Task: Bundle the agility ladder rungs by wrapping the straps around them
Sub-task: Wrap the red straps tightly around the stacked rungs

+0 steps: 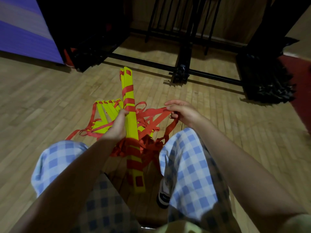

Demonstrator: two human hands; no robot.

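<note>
knees: our blue-checked trousers [190, 167] frame the stacked yellow plastic ladder rungs [132, 126] — bundle partly wound in red | left hand [117, 125] clenched on bundle mid-length | right hand [181, 111] pinching taut red webbing strap [156, 111] | beyond: loose yellow rungs [107, 113] fanned on wood floor [42, 101] — black metal rack [183, 64]

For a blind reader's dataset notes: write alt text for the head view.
A seated person's left hand grips a stacked bundle of yellow rungs, while the right hand pulls a red strap taut to its right. More rungs and tangled straps lie on the wooden floor.
</note>
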